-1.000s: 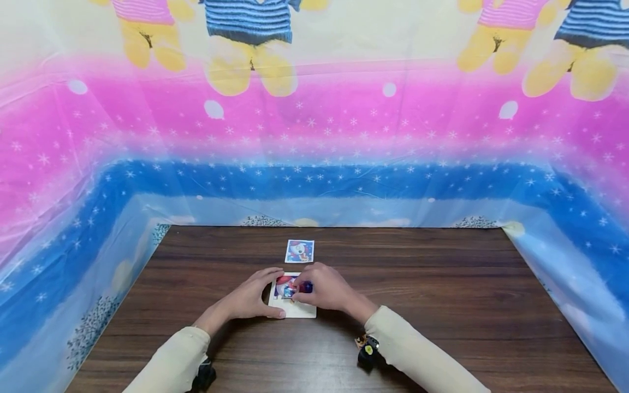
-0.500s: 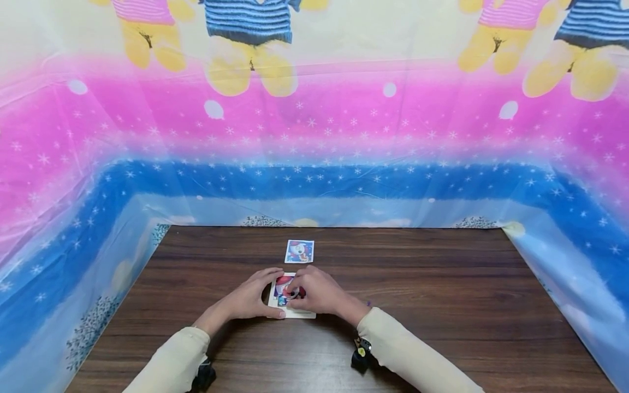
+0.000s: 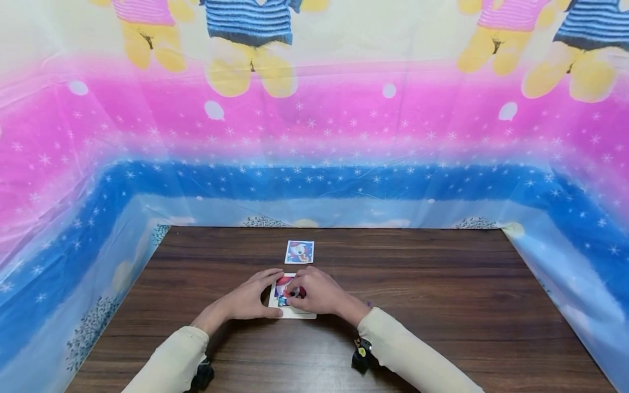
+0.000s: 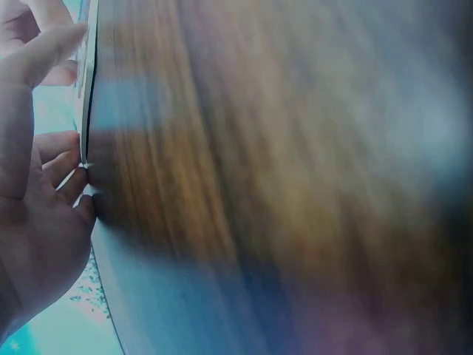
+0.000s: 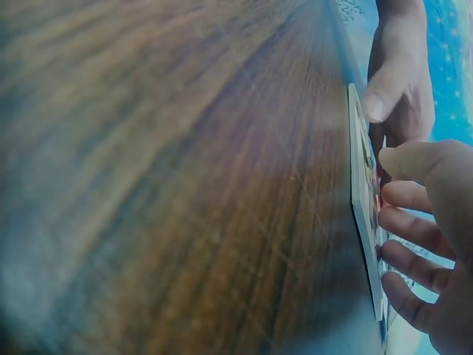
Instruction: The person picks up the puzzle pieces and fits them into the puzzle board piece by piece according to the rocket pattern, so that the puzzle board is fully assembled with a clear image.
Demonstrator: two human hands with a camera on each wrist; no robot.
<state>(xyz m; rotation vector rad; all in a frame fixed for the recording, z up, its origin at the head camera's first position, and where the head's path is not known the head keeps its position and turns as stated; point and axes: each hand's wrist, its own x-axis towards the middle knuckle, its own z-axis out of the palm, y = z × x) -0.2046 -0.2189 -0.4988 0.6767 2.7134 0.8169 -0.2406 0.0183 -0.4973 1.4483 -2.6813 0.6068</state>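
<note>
A white-framed picture puzzle board [image 3: 301, 315] with a red, white and blue cartoon lies flat on the wooden table. My left hand [image 3: 250, 296] grips its left side, thumb at the near edge and fingers at the far edge. Over the middle of the board, my right hand [image 3: 320, 292] pinches a small puzzle piece low against the picture; most of the piece is hidden by the fingers. From the side, the right wrist view shows the right thumb and curved fingertips [image 5: 395, 196] right at the face of the thin board [image 5: 362, 200].
Just beyond the board lies a small square picture card [image 3: 299, 252] with a similar cartoon. The dark wooden table [image 3: 417, 273] ends at a patterned pink and blue cloth [image 3: 344, 180] that hangs behind and along both sides.
My right hand has lowered and shifted slightly left over the board, bringing the dark piece down to the picture, then stays almost still. My left hand keeps its place on the board.
</note>
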